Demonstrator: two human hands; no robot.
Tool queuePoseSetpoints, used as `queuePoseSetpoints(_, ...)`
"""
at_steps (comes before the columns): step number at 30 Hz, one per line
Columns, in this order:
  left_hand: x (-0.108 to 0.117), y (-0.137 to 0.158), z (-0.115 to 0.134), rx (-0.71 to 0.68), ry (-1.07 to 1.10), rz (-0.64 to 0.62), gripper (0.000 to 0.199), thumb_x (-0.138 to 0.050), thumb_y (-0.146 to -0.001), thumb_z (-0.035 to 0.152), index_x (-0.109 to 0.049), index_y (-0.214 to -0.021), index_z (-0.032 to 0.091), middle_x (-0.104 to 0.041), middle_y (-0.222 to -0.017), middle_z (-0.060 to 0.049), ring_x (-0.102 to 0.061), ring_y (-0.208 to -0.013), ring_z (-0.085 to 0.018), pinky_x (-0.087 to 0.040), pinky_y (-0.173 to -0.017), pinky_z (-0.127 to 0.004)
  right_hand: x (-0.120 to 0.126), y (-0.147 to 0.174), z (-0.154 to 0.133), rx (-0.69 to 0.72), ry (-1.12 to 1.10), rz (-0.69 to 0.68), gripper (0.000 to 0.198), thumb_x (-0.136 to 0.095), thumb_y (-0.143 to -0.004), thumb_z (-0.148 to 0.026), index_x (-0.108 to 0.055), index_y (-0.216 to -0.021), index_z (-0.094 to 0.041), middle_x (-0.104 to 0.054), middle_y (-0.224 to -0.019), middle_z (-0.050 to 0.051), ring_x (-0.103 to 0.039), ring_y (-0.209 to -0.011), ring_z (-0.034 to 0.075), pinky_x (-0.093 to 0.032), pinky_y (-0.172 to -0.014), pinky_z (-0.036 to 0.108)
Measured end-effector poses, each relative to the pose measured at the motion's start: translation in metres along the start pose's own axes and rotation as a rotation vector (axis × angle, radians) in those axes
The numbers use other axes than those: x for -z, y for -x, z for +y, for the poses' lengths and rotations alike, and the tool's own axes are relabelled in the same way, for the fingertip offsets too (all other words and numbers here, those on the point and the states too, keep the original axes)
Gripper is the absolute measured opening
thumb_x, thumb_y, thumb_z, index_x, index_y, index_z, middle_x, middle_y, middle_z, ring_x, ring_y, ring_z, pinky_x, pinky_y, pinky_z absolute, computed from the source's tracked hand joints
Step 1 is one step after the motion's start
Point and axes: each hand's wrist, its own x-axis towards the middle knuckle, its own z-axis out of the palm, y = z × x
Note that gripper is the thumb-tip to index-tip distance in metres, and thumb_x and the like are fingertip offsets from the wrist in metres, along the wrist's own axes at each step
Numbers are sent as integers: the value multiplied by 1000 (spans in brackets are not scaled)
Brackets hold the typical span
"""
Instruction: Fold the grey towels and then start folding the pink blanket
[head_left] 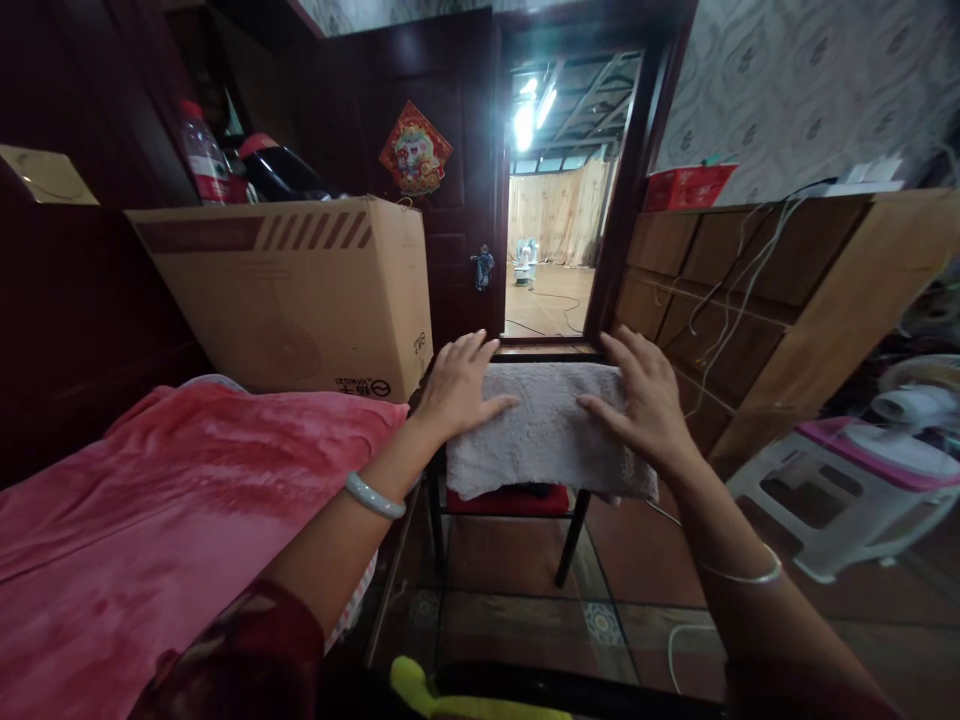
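Observation:
A grey towel (551,430) hangs spread over the top of a chair whose red seat (517,500) shows below it. On the towel's left top corner is my left hand (459,385), fingers stretched out and thumb apart. My right hand (643,395) lies at the opposite top corner, its fingers also spread and its thumb over the cloth. Neither hand is closed round the towel. Whether the palms press on it or just hover, I cannot tell.
At left a pink blanket (225,500) lies before a large cardboard box (300,290). A wooden cabinet (810,270) with dangling cables stands at right, near a white and pink plastic stool (847,480). Beyond is an open doorway, with a dark door (360,90) beside it.

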Motion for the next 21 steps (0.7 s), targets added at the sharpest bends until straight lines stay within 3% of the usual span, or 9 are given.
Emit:
queuePoseSetpoints(2, -9, -4, 3, -71, -75, -101, 100, -79, -72, 64, -43, -152, 16, -35, -163, -21, -26, -151, -40, -13, -124, -57, -10, -9, -6, 96, 54, -117, 86, -57, -89, -67, -28, -162, -31, -32, -165, 11, -28, -148, 43, -28, -114, 63)
queuePoseSetpoints(5, -24, -2, 0, -67, -147, -212, 106, -75, -68, 75, -42, -152, 19, -49, -150, -20, -43, -139, -40, -25, -118, -55, -26, -12, 0, 177, 51, -248, 85, -53, -88, -73, -35, -159, -30, -49, -154, 13, -44, -138, 41, -34, -110, 59)
queuePoseSetpoints(8, -30, 3, -4, -75, -194, -228, 105, -69, -69, 82, -45, -150, 18, -61, -131, -17, -57, -117, -35, -39, -105, -47, -35, -9, 11, 189, 21, -268, 78, -49, -89, -75, -46, -153, -29, -59, -142, 14, -53, -127, 39, -38, -106, 57)
queuePoseSetpoints(13, -28, 1, -5, -83, -236, -242, 106, -67, -70, 82, -46, -150, 16, -62, -125, -18, -59, -109, -34, -42, -99, -46, -36, -6, 15, 187, 17, -248, 82, -48, -86, -81, -52, -149, -27, -61, -140, 14, -55, -123, 38, -39, -105, 56)
queuePoseSetpoints(17, -28, 6, 0, -83, -245, -233, 103, -69, -75, 75, -40, -154, 17, -52, -145, -21, -49, -132, -38, -31, -115, -55, -40, -8, 14, 183, 20, -247, 78, -47, -88, -78, -53, -148, -29, -62, -138, 13, -56, -121, 38, -40, -103, 56)
queuePoseSetpoints(21, -28, 60, 7, -153, -325, -155, 78, -66, -91, 45, -34, -158, 22, -26, -167, -18, -21, -155, -38, -12, -124, -61, -35, -7, 17, 176, -18, -257, 81, -47, -84, -81, -58, -143, -26, -63, -136, 15, -58, -121, 40, -43, -101, 59)
